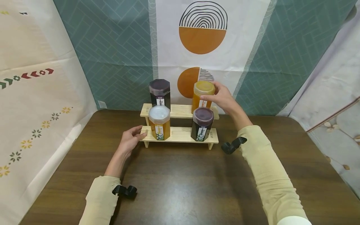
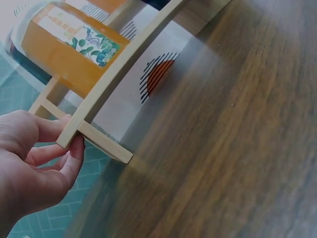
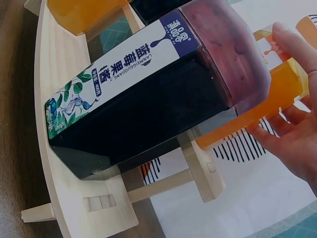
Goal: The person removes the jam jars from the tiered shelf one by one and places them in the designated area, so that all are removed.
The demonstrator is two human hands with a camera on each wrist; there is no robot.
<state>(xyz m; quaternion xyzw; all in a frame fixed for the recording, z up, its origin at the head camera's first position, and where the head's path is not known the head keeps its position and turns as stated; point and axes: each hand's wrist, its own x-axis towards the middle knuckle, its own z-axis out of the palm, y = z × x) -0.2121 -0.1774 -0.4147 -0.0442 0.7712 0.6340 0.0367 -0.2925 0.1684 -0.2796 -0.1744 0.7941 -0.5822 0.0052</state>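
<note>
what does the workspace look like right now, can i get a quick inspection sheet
surface: dark wooden table, bare in front of the rack
job's things: two-step wooden rack; upper step holds a dark jar and an orange jar; lower step holds an orange white-lidded jar and a dark blueberry jar
clutter: nothing seen
hands: left hand pinches the lower step's left end; right hand grips the upper orange jar near its lid
cables: nothing seen
surroundings: patterned cloth backdrop behind, printed sheets at both sides

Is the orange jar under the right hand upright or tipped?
Upright: the orange jar stands lid-up on the upper shelf, with the right hand around its lid.
</note>
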